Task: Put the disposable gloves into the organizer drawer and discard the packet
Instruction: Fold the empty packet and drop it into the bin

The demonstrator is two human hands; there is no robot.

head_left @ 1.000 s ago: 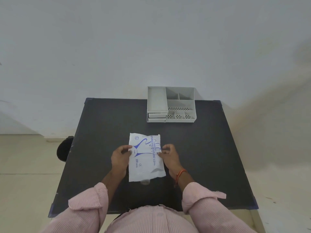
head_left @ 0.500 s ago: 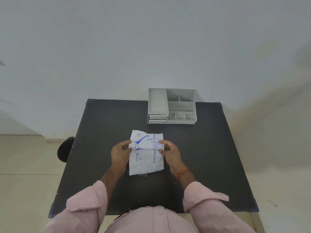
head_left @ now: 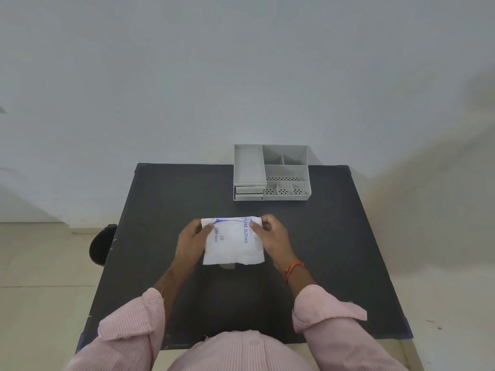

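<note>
I see the packet (head_left: 232,241) of disposable gloves held in both hands above the near middle of the black table (head_left: 166,210). 1 second ago it lay longer and flatter, with its far end reaching toward the organizer; half a second ago that far end was starting to bend over. Now the far part is folded back on itself, so the packet looks shorter and the blue print at its top edge is partly turned under.

My left hand (head_left: 191,242) pinches the upper left corner of the packet between thumb and fingers. My right hand (head_left: 272,236) pinches the upper right corner in the same way. Both are closed on the packet, not spread.

I judge that this fold is a preparation to open the packet, maybe to tear it at the top, but I cannot see any opening yet. No glove is out.

The grey organizer (head_left: 272,172) stands well apart, at the far edge of the table. Its 2 small drawers (head_left: 249,192) at the front left look closed, so this step is not yet begun.

A dark round object (head_left: 103,243) sits on the floor beside the left edge of the table; it may be the bin for the packet, but I cannot tell.
</note>
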